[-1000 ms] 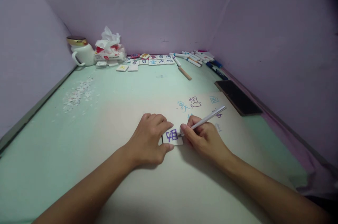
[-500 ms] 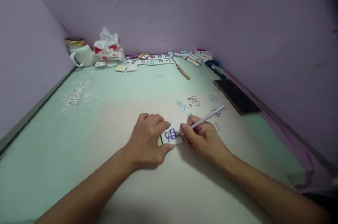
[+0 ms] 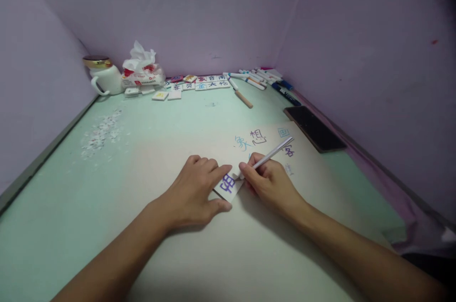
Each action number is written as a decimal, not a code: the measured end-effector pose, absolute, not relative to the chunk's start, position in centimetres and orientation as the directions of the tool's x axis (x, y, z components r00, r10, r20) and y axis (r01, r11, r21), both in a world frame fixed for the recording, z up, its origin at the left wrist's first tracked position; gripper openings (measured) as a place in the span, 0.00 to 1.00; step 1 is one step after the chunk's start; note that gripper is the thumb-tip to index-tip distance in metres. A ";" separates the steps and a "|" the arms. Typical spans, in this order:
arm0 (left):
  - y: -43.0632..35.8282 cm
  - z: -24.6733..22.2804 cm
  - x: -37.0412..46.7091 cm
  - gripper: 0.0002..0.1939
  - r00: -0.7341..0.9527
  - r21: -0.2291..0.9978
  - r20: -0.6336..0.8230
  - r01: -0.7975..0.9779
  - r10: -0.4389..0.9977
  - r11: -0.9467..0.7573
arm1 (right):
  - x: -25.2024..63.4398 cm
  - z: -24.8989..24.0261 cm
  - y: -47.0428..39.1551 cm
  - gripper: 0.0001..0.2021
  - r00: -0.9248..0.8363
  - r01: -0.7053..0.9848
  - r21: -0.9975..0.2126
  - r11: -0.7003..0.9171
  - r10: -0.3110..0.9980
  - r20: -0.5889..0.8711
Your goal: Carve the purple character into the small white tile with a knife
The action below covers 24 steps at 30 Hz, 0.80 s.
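Note:
A white tile (image 3: 231, 193) with a purple written character lies tilted on the large pale sheet (image 3: 171, 150). My left hand (image 3: 199, 188) grips this tile by its edges between thumb and forefinger. In my right hand (image 3: 267, 181) is a slim white pen-like tool (image 3: 274, 151), held like a pen. Its lower end is at the tile's upper right edge, where my fingers partly hide it. Beyond my right hand, characters in blue, black and purple are written on the sheet.
A white mug (image 3: 109, 81), a tissue pack (image 3: 142, 76) and rows of lettered tiles (image 3: 212, 85) stand along the back. Several markers (image 3: 254, 79) lie at the back right, near a dark phone (image 3: 315, 128). White scraps (image 3: 101, 136) are scattered at left.
The tile has been turned clockwise between my left thumb and forefinger, so it now sits at a slant. My right hand and its tool have shifted slightly left. The view has moved a little.

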<state>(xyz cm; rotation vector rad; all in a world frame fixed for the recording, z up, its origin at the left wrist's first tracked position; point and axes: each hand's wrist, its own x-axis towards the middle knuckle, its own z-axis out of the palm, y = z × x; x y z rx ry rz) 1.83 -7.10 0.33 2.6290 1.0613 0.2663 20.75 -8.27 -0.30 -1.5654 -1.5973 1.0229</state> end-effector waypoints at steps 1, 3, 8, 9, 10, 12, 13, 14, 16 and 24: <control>-7.1 0.5 1.7 0.26 0.716 0.345 0.042 0.644 0.697 -0.683 | 20.7 -0.2 -8.3 0.17 -0.056 0.474 -0.880 -0.027 0.997 -0.061; -7.1 0.7 1.7 0.23 0.701 0.365 0.039 0.654 0.713 -0.663 | 20.6 -0.2 -8.3 0.17 -0.054 0.478 -0.878 -0.019 0.997 -0.052; -7.4 0.5 2.3 0.21 0.617 0.383 0.064 0.710 0.784 -0.590 | 20.5 -0.4 -8.4 0.17 -0.061 0.492 -0.871 0.007 0.998 -0.026; -7.5 0.4 2.3 0.21 0.603 0.384 0.066 0.720 0.795 -0.578 | 20.6 -0.5 -8.4 0.17 -0.064 0.492 -0.871 0.010 0.998 -0.024; -7.6 0.4 2.4 0.21 0.590 0.387 0.071 0.727 0.804 -0.568 | 20.6 -0.5 -8.4 0.17 -0.067 0.492 -0.870 0.012 0.997 -0.024; -7.7 0.2 2.5 0.22 0.572 0.396 0.089 0.731 0.815 -0.556 | 20.6 -0.6 -8.5 0.17 -0.072 0.492 -0.870 0.022 0.997 -0.016; -7.7 0.2 2.5 0.22 0.565 0.401 0.102 0.730 0.819 -0.553 | 20.7 -0.7 -8.5 0.17 -0.077 0.491 -0.871 0.030 0.997 -0.009; -7.8 0.1 2.5 0.22 0.556 0.405 0.119 0.729 0.823 -0.551 | 20.7 -0.7 -8.5 0.17 -0.083 0.487 -0.873 0.038 0.997 -0.003; -7.9 0.0 2.5 0.22 0.536 0.410 0.155 0.729 0.830 -0.548 | 20.7 -0.7 -8.5 0.17 -0.090 0.479 -0.876 0.049 0.996 0.007; -8.4 -0.4 2.9 0.22 0.462 0.424 0.201 0.754 0.864 -0.502 | 20.6 -1.0 -8.8 0.16 -0.066 0.456 -0.890 0.005 0.997 -0.028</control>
